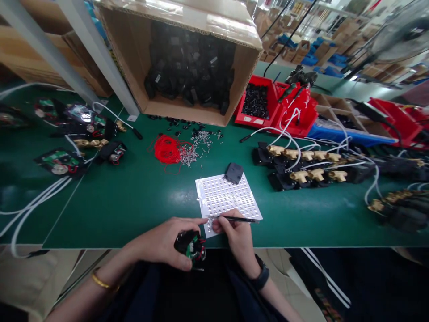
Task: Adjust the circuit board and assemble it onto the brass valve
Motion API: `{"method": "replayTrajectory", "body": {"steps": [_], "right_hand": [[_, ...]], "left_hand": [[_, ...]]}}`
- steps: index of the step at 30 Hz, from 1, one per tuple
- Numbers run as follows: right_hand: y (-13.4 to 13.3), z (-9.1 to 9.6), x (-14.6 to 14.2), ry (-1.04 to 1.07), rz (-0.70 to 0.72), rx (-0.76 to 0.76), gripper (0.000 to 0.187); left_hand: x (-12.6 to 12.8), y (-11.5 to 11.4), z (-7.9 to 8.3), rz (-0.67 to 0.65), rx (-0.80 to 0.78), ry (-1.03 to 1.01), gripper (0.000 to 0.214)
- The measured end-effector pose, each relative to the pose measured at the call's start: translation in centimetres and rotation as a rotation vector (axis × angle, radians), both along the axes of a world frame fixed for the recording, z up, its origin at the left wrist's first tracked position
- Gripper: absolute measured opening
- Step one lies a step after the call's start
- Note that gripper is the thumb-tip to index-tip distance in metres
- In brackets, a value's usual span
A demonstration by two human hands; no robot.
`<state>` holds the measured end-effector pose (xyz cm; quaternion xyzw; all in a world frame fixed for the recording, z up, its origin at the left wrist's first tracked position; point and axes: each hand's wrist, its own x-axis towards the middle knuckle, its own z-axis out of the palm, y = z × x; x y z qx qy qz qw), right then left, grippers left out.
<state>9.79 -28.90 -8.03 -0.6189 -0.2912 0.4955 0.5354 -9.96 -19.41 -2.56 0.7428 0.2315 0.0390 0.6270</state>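
My left hand [167, 243] is wrapped round a black housing with a green circuit board [192, 246] and red wires, at the table's front edge. Its index finger stretches out to the lower left of a white sheet [231, 197] covered in rows of small round dots. Pinched in my right hand [236, 230] are dark tweezers [239, 219], their tip over the sheet's lower left corner near that finger. Whether the tips grip a dot is too small to tell. On the sheet's upper edge lies a black square cover [233, 173].
A carton of black parts [191, 67] stands at the back. Before it lie red wires [166, 150] and scattered screws [192, 152]. Red bins [256, 98], brass-fitted units [301, 165] and white cables occupy the right. Circuit-board units [60, 162] lie left.
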Motion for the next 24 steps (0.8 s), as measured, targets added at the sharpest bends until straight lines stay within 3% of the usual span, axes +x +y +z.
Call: {"method": "replayTrajectory", "body": {"steps": [4, 8, 16, 21, 24], "right_hand": [[0.1, -0.1, -0.1, -0.061, -0.020, -0.005, 0.028], [0.0, -0.2, 0.2, -0.163, -0.014, -0.019, 0.029], [0.3, 0.5, 1.1, -0.070, 0.099, -0.047, 0.029], [0.4, 0.6, 1.2, -0.053, 0.123, -0.043, 0.030], [0.3, 0.6, 1.0, -0.034, 0.099, -0.045, 0.028]], "left_hand": [[0.1, -0.3, -0.7, 0.039, 0.063, 0.011, 0.043], [0.1, -0.2, -1.0, -0.007, 0.046, 0.069, 0.050], [0.1, 0.2, -0.7, -0.032, -0.007, 0.104, 0.048], [0.1, 0.1, -1.4, -0.026, -0.041, 0.059, 0.046], [-0.8, 0.3, -1.7, 0.065, -0.063, -0.032, 0.050]]}}
